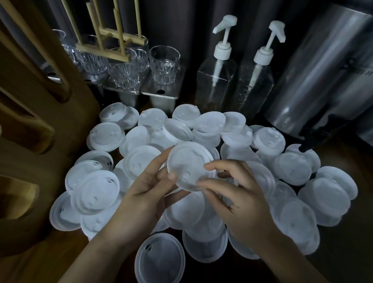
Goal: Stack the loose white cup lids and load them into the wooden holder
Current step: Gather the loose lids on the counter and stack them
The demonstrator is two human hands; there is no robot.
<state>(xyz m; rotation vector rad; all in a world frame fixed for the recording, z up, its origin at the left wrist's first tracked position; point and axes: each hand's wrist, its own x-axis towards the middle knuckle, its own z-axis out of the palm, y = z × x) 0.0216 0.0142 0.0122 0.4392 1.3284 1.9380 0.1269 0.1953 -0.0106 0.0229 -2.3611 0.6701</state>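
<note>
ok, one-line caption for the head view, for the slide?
Left hand and right hand hold a white lid over the loose lid pile; pump bottles and glasses behind.

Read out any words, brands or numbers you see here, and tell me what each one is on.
Steel urn: dark script lettering near the right edge, blurred and cut off, not readable.
Right pump bottle: faint marks down its side, too small to read.
White lids, glasses: no text visible.
</note>
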